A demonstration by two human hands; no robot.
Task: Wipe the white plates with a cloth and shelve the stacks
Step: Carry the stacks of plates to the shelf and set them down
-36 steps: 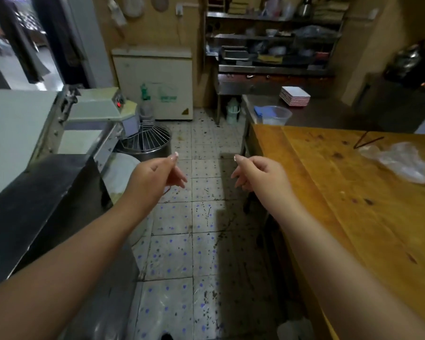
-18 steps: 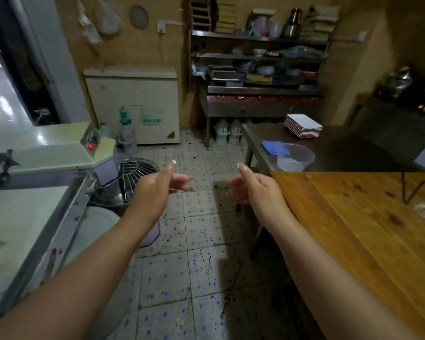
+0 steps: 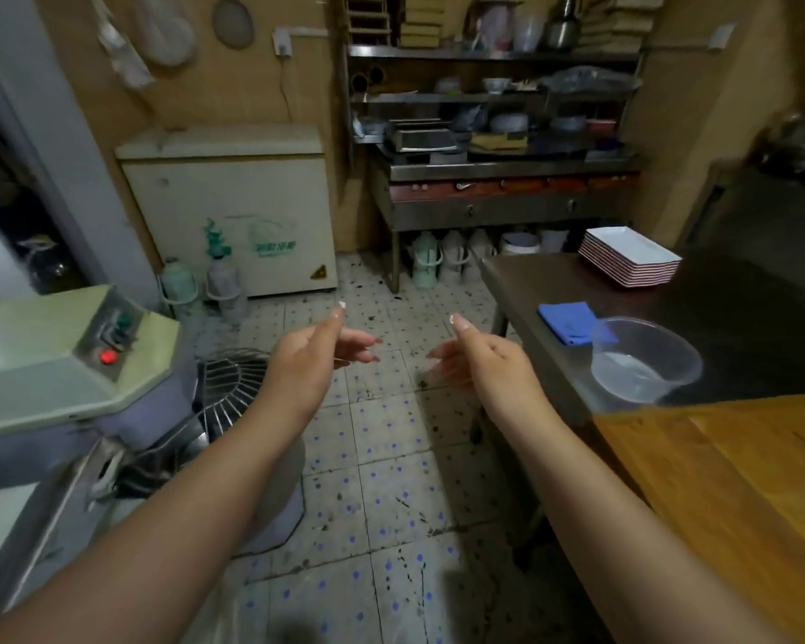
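A stack of white rectangular plates [image 3: 630, 257] with red rims sits on the dark steel table [image 3: 735, 313] at the right. A folded blue cloth [image 3: 570, 322] lies near that table's front left corner, beside a clear plastic bowl [image 3: 644, 360]. My left hand [image 3: 317, 353] and my right hand [image 3: 479, 357] hover over the floor in the aisle, palms facing each other, thumbs up, fingers relaxed and empty. Both hands are left of the table and well short of the plates.
A dough mixer [image 3: 80, 369] with a wire guard [image 3: 233, 392] stands at the left. A white chest freezer [image 3: 233, 206] and metal shelves [image 3: 493, 99] with kitchenware line the back wall. A wooden table [image 3: 740, 481] is at the near right. Jugs stand on the tiled floor.
I have moved forward along the aisle; the steel table, plates, cloth and bowl are nearer. Both hands stay raised and empty, with the fingers a little more spread.
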